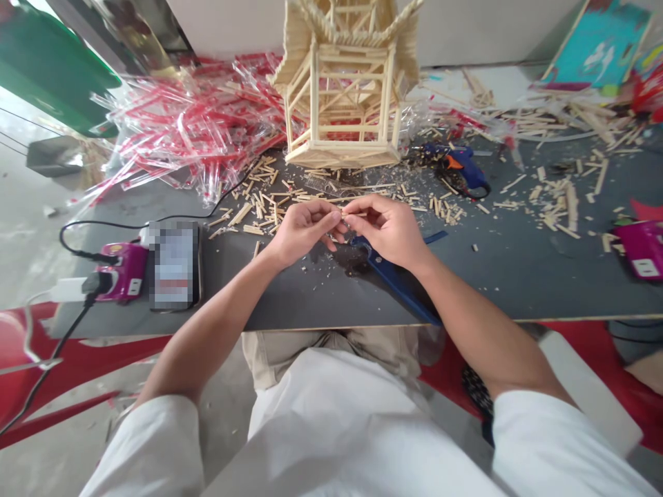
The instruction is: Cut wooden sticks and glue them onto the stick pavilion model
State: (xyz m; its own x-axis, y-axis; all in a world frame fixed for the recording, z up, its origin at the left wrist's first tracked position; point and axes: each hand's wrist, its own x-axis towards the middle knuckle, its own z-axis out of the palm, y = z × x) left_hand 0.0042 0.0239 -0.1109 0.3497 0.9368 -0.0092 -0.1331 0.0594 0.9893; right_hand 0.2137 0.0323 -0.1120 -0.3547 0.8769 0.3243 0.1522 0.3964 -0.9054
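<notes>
My left hand [305,233] and my right hand [391,231] meet above the near middle of the table, thumbs and forefingers pinched together. Between the fingertips is a short, thin wooden stick [356,215], mostly covered by the fingers. Under my right hand lies a hand cutter with blue handles [396,283], partly hidden by hand and forearm. Just beyond both hands, cut stick pieces [266,207] are scattered. Behind them stands a wooden stick model of a pavilion [344,147] with a flared roof, its top cut off by the view.
A blue glue gun [469,169] lies right of the model. Plastic wrappers with red strips [191,128] are heaped at back left. A phone [175,266] and a purple power socket [124,273] with cables sit at left. Another purple socket [642,248] is at far right.
</notes>
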